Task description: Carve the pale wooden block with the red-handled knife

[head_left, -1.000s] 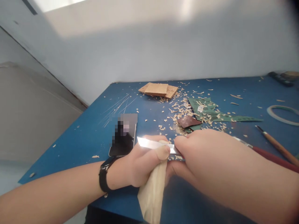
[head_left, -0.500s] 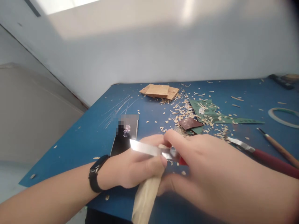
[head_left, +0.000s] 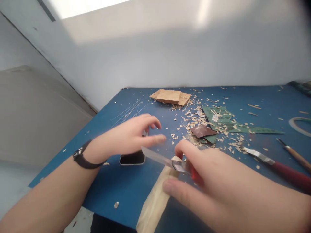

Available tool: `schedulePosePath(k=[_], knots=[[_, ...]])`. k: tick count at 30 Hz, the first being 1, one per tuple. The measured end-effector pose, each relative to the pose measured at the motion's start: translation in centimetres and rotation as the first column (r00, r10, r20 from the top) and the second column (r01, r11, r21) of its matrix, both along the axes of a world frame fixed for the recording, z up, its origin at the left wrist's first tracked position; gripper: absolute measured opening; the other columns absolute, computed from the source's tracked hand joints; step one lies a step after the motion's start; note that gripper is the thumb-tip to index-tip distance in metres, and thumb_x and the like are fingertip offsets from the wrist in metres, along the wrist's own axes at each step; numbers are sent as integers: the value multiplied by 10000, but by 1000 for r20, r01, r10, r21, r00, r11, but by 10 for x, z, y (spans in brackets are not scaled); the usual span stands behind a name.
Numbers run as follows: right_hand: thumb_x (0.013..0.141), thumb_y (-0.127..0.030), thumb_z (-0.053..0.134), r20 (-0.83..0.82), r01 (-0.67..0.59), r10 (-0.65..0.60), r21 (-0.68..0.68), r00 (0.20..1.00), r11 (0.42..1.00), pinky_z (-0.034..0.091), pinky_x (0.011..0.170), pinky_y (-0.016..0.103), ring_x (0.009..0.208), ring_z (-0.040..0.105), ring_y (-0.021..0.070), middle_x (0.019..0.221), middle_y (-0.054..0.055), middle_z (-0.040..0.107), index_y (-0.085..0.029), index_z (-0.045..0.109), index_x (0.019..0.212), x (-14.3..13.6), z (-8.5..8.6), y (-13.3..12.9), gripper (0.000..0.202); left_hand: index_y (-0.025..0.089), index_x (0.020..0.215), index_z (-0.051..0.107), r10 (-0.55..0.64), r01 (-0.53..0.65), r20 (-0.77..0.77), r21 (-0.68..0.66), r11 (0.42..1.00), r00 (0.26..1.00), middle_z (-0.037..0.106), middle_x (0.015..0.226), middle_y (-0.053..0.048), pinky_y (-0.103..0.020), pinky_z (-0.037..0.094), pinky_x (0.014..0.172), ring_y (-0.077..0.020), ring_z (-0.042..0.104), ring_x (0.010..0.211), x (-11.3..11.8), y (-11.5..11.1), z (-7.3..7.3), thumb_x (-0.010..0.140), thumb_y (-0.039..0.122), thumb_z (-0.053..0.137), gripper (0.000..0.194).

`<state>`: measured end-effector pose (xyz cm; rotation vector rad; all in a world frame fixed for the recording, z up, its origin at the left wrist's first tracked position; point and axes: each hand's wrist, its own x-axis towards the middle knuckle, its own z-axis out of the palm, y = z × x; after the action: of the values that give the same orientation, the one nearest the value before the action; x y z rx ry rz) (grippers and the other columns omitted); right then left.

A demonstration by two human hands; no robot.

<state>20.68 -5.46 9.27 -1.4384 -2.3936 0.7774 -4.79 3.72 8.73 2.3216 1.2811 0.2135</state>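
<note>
A pale wooden stick (head_left: 155,200) slants up from the bottom edge, its upper end by my right hand (head_left: 204,181). That hand is closed round a knife (head_left: 157,157) with a red handle; the blade points left across the stick's top, and the thumb presses the stick's side. My left hand (head_left: 131,132), wearing a black wristband, is off the stick, with fingers apart and slightly curled. It hovers over a dark phone (head_left: 132,158) and covers most of it.
On the blue table (head_left: 109,191) lie stacked wooden boards (head_left: 170,96), scattered shavings, brown sandpaper (head_left: 202,130), green sheets (head_left: 218,116), thin wires (head_left: 128,111), a red-handled carving tool (head_left: 279,165), a thin wooden-handled tool (head_left: 296,155) and a tape ring (head_left: 298,127).
My left hand has let go of the stick and moved up and left over the phone, its fingers opening. My right hand still holds the knife at the stick's upper end.
</note>
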Motion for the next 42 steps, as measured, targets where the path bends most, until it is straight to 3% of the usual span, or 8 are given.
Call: schedulePosePath(k=[2,4,5,8,15,27,37,42], knots=[[1008,-642,621,18,-18,20,-103,1000,994,335,427,416,503,572,238,638,-42,641,-362,462,857,0,2,0,356,247,1453,661,310,-271,-190,205,940,932,657,1351,-179,-541,528,1079,-424,649,1254,-8,11,-4,993,794,578,720],[1004,-683,598,11,-22,23,-105,1000,994,322,431,431,484,533,241,627,-40,617,-365,437,845,0,2,1,390,270,1603,557,452,-415,-441,185,891,775,605,1432,-241,-594,529,1056,-538,618,1301,-12,21,-10,915,849,593,900],[1004,-692,589,0,-23,23,-98,1000,995,323,432,435,482,530,242,631,-37,617,-367,436,844,1,2,1,394,281,1611,552,438,-442,-525,127,888,730,607,1433,-254,-586,538,1036,-556,626,1294,-13,23,-13,914,862,559,907],[1026,-683,562,-22,-33,30,-108,999,994,309,425,440,480,543,242,645,-36,627,-371,451,862,1,1,1,370,303,1630,534,391,-421,-583,91,902,712,628,1423,-253,-552,534,1052,-548,631,1307,-10,25,-18,943,809,513,853],[1042,-684,569,-8,-29,28,-60,1000,998,342,458,433,510,539,232,669,-39,641,-357,463,848,3,-1,-1,395,194,1499,617,433,-401,-579,192,896,691,647,1405,-295,-581,540,1056,-552,650,1278,6,17,-23,936,697,543,759],[1023,-650,596,2,-14,15,-96,1000,995,357,502,435,553,582,237,705,-46,642,-356,479,851,0,1,0,360,173,1515,608,421,-383,-578,194,903,699,630,1435,-317,-625,550,1060,-597,646,1312,9,22,-25,925,703,569,794],[1056,-686,553,-45,-55,49,-145,998,988,330,504,419,586,577,231,728,-35,663,-344,496,910,3,-1,2,377,277,1527,639,394,-374,-502,145,916,770,676,1335,-229,-556,561,1051,-503,666,1255,-4,22,-21,931,771,552,779],[1085,-686,518,-83,-65,49,-206,995,976,374,493,388,585,600,224,714,-47,654,-346,561,1004,6,-6,5,353,262,1453,705,416,-386,-461,163,908,784,691,1313,-236,-595,549,1062,-516,665,1250,-1,22,-23,943,750,561,721]])
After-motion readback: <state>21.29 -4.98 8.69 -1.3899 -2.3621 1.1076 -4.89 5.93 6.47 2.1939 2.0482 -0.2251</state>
